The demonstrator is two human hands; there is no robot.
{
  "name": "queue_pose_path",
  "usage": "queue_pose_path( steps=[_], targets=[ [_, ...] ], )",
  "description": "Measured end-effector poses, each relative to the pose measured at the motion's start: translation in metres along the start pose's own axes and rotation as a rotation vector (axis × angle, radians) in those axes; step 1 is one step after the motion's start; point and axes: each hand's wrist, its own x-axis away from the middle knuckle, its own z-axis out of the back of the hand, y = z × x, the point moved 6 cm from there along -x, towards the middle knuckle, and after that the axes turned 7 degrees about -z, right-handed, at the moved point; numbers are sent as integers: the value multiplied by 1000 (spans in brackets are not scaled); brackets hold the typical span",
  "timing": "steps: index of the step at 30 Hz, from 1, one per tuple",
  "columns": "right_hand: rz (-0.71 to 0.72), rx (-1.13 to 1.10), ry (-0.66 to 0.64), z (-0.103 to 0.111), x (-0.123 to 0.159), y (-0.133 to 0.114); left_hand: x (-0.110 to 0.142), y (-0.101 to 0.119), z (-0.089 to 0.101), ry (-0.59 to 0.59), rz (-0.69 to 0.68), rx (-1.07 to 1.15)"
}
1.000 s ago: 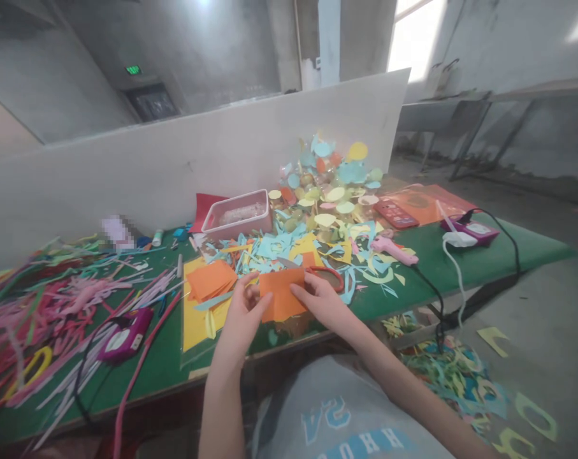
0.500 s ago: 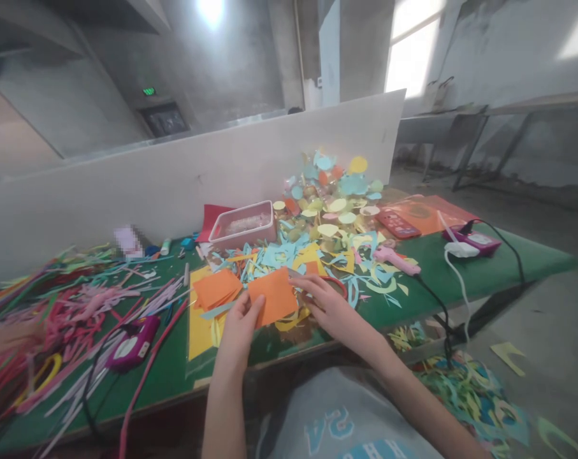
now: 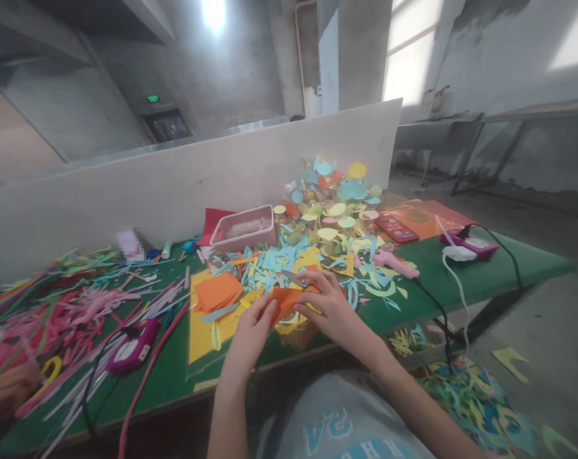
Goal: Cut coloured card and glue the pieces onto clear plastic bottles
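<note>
Beyond the left grip (image 3: 251,324), a pink basket (image 3: 245,243) stands on the green bench (image 3: 525,247); right of the right grip (image 3: 334,305) lies a pink glue gun (image 3: 396,264).

Orange paper (image 3: 283,303), green tabletop (image 3: 522,255), pink box (image 3: 245,241), pink glue gun (image 3: 396,262).

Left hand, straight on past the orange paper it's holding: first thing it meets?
Probably the grey blade ahead of the left hand, close to the right hand, with blue paper scraps beyond. Depth is unclear; it may pass above the blade.
</note>
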Motion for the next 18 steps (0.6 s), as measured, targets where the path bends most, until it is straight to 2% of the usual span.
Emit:
queue_pose_path(
  steps=[5,8,18],
  targets=[
    [-126,-155,-14,-8,-1,11,6,6,-11,-90,30,-40],
    [-152,-203,-8,-9,-2,13,9,10,-14,-134,-6,-49],
    [-192,-270,-29,-12,-1,13,8,18,-16,-119,-84,-123]
  ],
)
